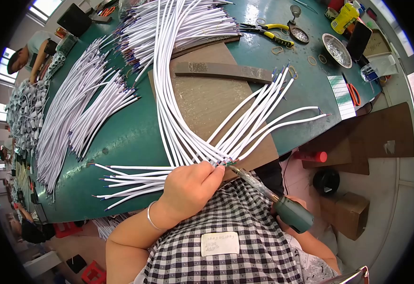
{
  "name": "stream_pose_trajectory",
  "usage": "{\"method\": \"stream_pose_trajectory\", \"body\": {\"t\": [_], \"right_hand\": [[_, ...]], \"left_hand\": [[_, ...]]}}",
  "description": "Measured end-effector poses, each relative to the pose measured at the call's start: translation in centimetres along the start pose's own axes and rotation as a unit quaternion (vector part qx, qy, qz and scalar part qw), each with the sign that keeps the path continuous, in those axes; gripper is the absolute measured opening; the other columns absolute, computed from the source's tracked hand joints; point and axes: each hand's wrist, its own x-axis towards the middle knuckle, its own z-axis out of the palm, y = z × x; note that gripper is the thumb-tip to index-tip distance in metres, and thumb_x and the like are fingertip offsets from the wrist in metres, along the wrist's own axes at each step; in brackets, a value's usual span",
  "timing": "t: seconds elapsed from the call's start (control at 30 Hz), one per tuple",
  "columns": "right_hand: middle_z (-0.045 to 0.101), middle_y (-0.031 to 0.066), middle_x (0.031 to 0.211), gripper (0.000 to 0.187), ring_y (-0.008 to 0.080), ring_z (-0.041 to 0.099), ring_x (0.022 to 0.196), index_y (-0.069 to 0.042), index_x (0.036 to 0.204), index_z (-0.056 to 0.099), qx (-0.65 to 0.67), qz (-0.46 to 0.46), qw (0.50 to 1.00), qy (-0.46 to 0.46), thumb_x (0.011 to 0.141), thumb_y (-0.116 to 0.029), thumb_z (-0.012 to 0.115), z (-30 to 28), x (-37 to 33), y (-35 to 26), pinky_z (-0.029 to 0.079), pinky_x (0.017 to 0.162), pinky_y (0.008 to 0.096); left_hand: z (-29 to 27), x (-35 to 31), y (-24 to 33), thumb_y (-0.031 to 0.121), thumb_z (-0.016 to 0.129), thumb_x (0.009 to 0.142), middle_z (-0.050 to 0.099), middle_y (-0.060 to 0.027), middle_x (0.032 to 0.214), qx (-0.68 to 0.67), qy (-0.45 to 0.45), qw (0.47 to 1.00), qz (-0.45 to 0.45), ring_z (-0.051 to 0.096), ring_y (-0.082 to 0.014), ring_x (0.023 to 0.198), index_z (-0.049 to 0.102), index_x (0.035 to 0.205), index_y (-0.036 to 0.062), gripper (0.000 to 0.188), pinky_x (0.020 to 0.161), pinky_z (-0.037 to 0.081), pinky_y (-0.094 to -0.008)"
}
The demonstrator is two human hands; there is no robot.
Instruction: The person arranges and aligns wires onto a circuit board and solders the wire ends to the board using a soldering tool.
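My left hand (188, 187) is closed, thumb and fingers pinching wire ends at the near edge of a brown board (202, 102). White cables (169, 99) curve down to these fingers from the far side of the table. My right hand (298, 202), mostly hidden behind a green handle, grips a soldering iron (292, 214). The iron's metal tip points left and meets the wire ends beside my left thumb; whether it touches them I cannot tell. Loose white cables (131, 180) fan out left of my left hand, and more cables (259, 113) lie to the right on the board.
Cable bundles (74, 109) cover the table's left and a stack (183, 28) its far side. A dark bar (223, 72) crosses the board. Farther right are yellow-handled pliers (268, 33), a metal bowl (337, 50), a yellow bottle (345, 18) and orange-handled scissors (354, 94). Another person works far left.
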Motion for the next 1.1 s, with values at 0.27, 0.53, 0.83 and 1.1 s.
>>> {"method": "stream_pose_trajectory", "body": {"t": [0.27,0.53,0.83,1.1], "right_hand": [[0.065,0.0077,0.072,0.017,0.0226,0.063,0.069,-0.003,0.083,0.061,-0.048,-0.027,0.998,-0.034,0.082,-0.020,0.064,0.1,0.4,-0.1,0.049,0.073,0.0326],[0.065,0.0076,0.071,0.022,0.0238,0.062,0.066,-0.003,0.077,0.063,-0.019,-0.005,0.999,-0.036,0.082,-0.024,0.066,0.1,1.3,-1.0,0.049,0.064,0.0334],[0.066,0.0077,0.073,0.021,0.0249,0.062,0.068,-0.004,0.078,0.064,-0.091,-0.045,0.995,0.004,0.080,-0.025,0.067,0.4,0.0,0.7,0.049,0.067,0.0341],[0.066,0.0077,0.075,0.018,0.0240,0.063,0.072,-0.004,0.081,0.064,-0.070,-0.028,0.997,-0.014,0.080,-0.022,0.067,0.3,0.2,0.4,0.049,0.069,0.0335]], "left_hand": [[-0.1,0.4,0.1,0.002,0.068,0.073,0.050,-0.0048,0.068,-0.003,-0.024,1.000,-0.016,0.052,-0.0181,0.052,0.066,0.087,0.0022,0.014,0.042,0.041,-0.0297],[-0.3,0.8,0.2,0.002,0.067,0.074,0.051,-0.0064,0.070,-0.010,-0.048,0.998,-0.034,0.054,-0.0200,0.055,0.064,0.086,0.0022,0.012,0.044,0.043,-0.0313],[-0.5,1.0,0.1,0.004,0.067,0.076,0.051,-0.0068,0.070,-0.016,-0.068,0.997,-0.033,0.055,-0.0211,0.056,0.064,0.085,0.0023,0.010,0.045,0.044,-0.0323],[-0.5,1.0,-0.4,0.008,0.061,0.079,0.047,-0.0063,0.073,-0.012,-0.078,0.997,-0.007,0.054,-0.0182,0.054,0.062,0.091,0.0016,0.013,0.044,0.044,-0.0305]]}}
